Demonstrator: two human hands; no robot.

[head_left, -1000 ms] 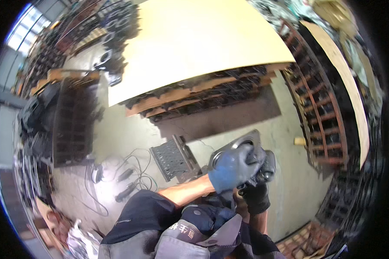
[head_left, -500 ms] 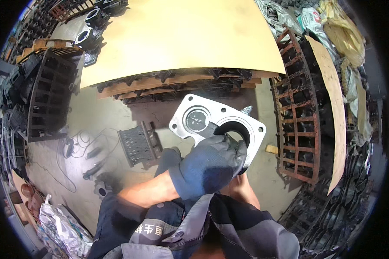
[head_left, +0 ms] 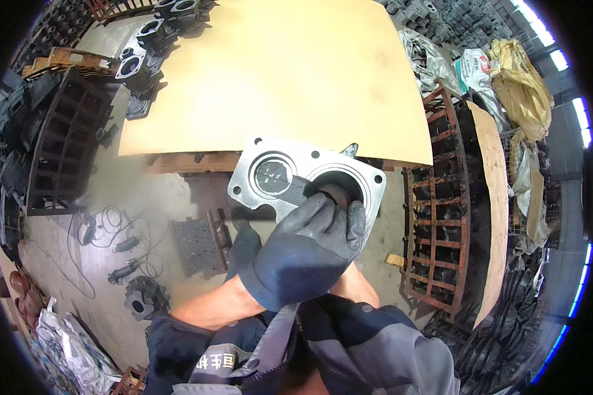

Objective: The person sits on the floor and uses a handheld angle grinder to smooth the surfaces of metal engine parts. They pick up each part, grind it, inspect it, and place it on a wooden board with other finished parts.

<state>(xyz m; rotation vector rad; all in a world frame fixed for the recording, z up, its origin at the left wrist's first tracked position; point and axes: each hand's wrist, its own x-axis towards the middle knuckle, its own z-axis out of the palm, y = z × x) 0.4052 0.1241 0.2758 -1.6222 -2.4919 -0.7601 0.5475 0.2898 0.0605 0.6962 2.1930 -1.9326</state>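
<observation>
Metal casting point(head_left: 302, 168) is held up before the person's jacket point(head_left: 398, 342), overlapping in view the near edge of the yellow board point(head_left: 296, 72); its machined flange face is turned up toward the camera; long axis runs left to right, the right end lower in view; smaller round recess at left, larger opening at right, notched edge toward the person; gloved left hand point(head_left: 310, 247) grips it, fingers bent into the larger opening; right hand is hidden beneath, state cannot be told; pale lettering marks the jacket; coloured print marks a white sack point(head_left: 473, 69).
</observation>
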